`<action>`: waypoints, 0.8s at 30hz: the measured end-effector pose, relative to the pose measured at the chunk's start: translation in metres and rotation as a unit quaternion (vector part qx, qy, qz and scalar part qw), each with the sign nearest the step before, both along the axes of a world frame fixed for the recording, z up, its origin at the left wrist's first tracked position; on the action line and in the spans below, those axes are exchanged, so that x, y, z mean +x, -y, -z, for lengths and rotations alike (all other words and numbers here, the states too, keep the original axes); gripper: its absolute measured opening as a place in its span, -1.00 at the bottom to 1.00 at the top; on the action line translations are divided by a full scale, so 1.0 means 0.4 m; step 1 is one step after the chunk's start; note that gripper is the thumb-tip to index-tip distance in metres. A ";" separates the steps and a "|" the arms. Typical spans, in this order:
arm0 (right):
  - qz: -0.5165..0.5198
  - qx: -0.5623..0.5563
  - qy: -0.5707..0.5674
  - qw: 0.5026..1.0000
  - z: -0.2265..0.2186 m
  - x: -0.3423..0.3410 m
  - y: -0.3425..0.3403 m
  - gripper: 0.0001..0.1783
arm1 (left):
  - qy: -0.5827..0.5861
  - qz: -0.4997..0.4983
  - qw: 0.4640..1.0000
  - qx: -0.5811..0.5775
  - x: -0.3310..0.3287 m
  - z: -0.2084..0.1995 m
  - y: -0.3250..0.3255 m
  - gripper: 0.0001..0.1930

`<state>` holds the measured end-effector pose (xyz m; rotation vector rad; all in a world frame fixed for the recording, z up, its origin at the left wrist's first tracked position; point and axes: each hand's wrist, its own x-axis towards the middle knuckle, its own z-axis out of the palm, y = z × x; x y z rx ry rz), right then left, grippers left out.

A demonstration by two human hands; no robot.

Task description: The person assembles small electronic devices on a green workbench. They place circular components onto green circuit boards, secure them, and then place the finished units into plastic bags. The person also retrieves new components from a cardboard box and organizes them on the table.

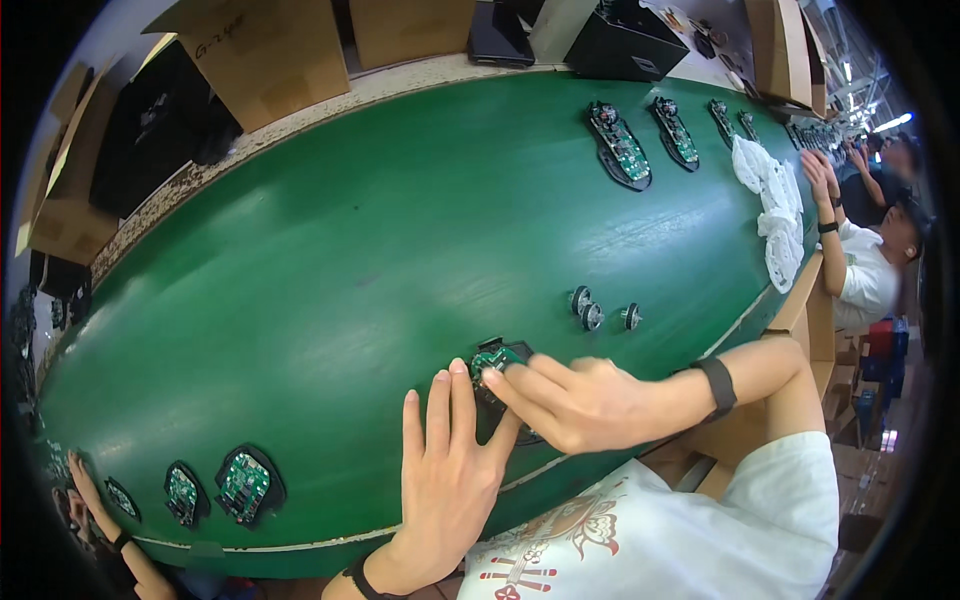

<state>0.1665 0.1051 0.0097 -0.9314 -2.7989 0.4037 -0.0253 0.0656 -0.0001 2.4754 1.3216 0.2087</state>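
Observation:
Near the front edge of the green work surface lies a black plastic shell with a green circuit board at it. My right hand reaches in from the right, its fingers pinched at the board, and covers much of the shell. Flat beside the shell is my left hand, fingers stretched out and fingertips at the shell's left side. Its thumb touches the shell's lower part. Just beyond my right hand are a pair of small black-and-silver wheels and a single wheel.
Black shells with green boards sit at the far right; more boarded shells lie at the near left. White plastic bags line the right edge. Cardboard boxes stand along the back. Co-workers' hands show at right and lower left.

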 end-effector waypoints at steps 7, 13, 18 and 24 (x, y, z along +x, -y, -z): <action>0.033 0.037 0.000 0.999 0.005 0.004 -0.021 -0.46 | 0.015 0.000 1.000 -0.022 -0.004 -0.006 -0.015 -0.57; 0.053 0.004 -0.027 0.998 -0.022 0.041 -0.015 -0.48 | 0.030 0.017 0.998 -0.051 -0.008 -0.016 -0.040 -0.50; 0.107 -0.039 -0.081 0.990 -0.025 0.075 -0.031 -0.59 | -0.057 0.008 0.998 0.019 -0.012 -0.013 -0.006 -0.43; 0.149 -0.132 -0.117 0.973 0.004 0.116 0.037 -0.79 | -0.081 0.021 0.996 -0.004 -0.013 -0.011 0.009 -0.37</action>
